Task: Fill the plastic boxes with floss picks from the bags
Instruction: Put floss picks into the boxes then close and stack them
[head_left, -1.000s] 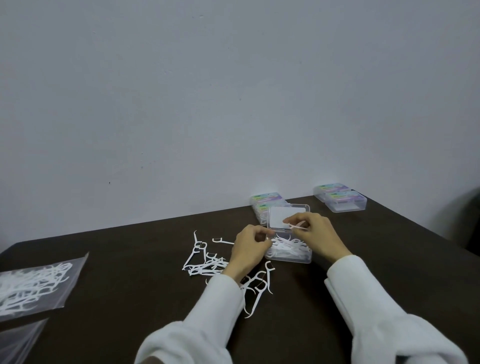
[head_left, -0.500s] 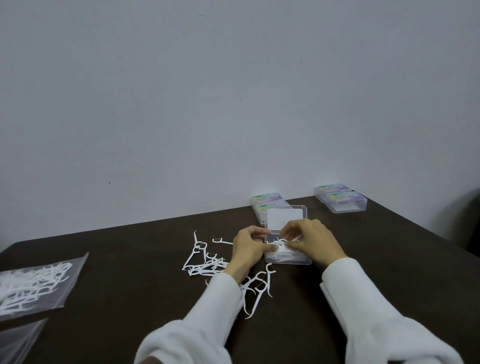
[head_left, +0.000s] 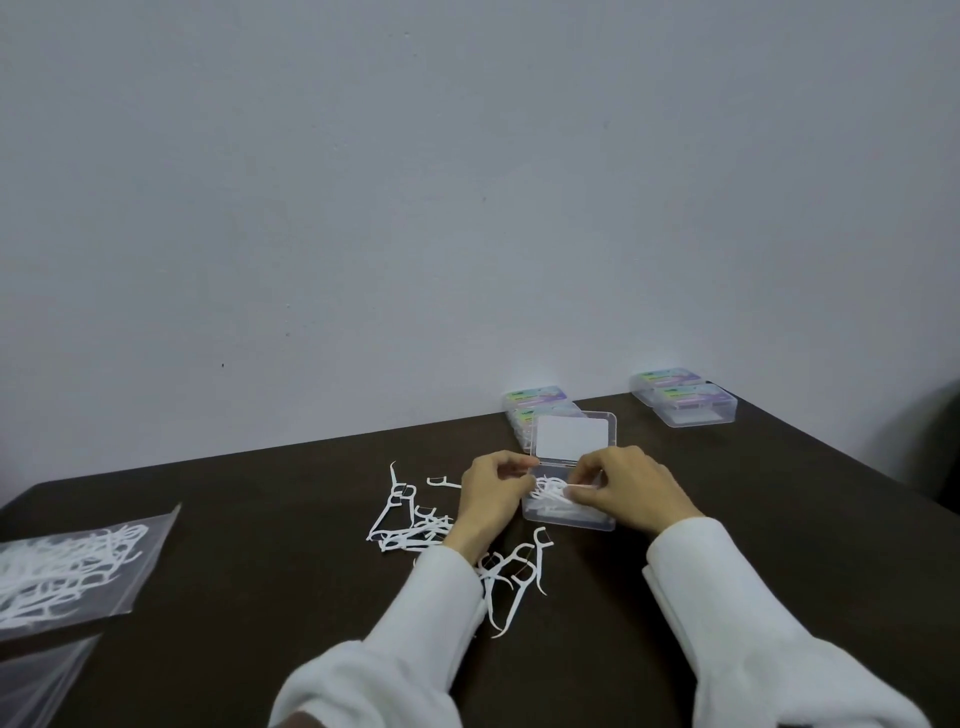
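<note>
Pinching a floss pick (head_left: 577, 487) over the open box (head_left: 569, 519), right hand (head_left: 623, 488) grip closed.

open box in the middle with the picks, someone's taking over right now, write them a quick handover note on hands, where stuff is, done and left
Right hand: pinches a floss pick over the open box, placing it inside.
Left hand: fingers curled at the box's left edge; whether it grips the box or a pick is unclear.
Open box: lid up, partly filled with picks.
Loose picks: scattered on the table left of the box and between the sleeves.
Bag of picks: far left, plus another bag at the near left edge.
Closed boxes: one stack behind the open box, another stack far right.
Left: load the loose picks, close the lid, go on.
</note>
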